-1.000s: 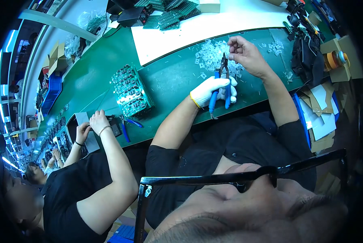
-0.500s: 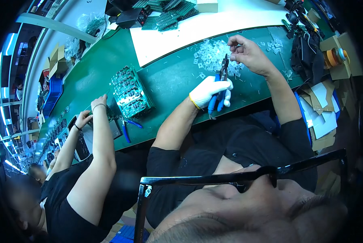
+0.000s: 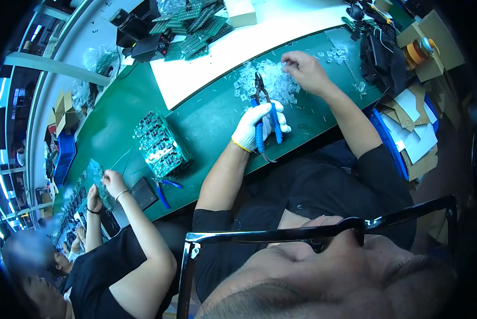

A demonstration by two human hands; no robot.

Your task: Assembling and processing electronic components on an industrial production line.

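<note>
My left hand (image 3: 245,129), in a white knit glove, grips blue-handled cutting pliers (image 3: 274,123). Their dark jaws (image 3: 259,81) point away from me, slightly parted, at the left part of a pile of small clear plastic pieces (image 3: 273,82). Nothing shows between the jaws. My bare right hand (image 3: 308,73) is over the pile's right side, its fingers bent and the thumb close to the index finger. Whatever lies between those fingertips is too small to make out.
Left of me, a co-worker's hands (image 3: 110,183) hold a green circuit board (image 3: 96,171). Between us stand stacked populated boards (image 3: 161,146) and another pair of blue-handled pliers (image 3: 163,195). More green boards (image 3: 196,34) lie at the back; a blue bin (image 3: 390,143) holds cardboard at right.
My right hand has gone from beside the plier tips to the pile's right side. The pliers now stand apart from it. The co-worker has lifted a circuit board. The whole view has shifted.
</note>
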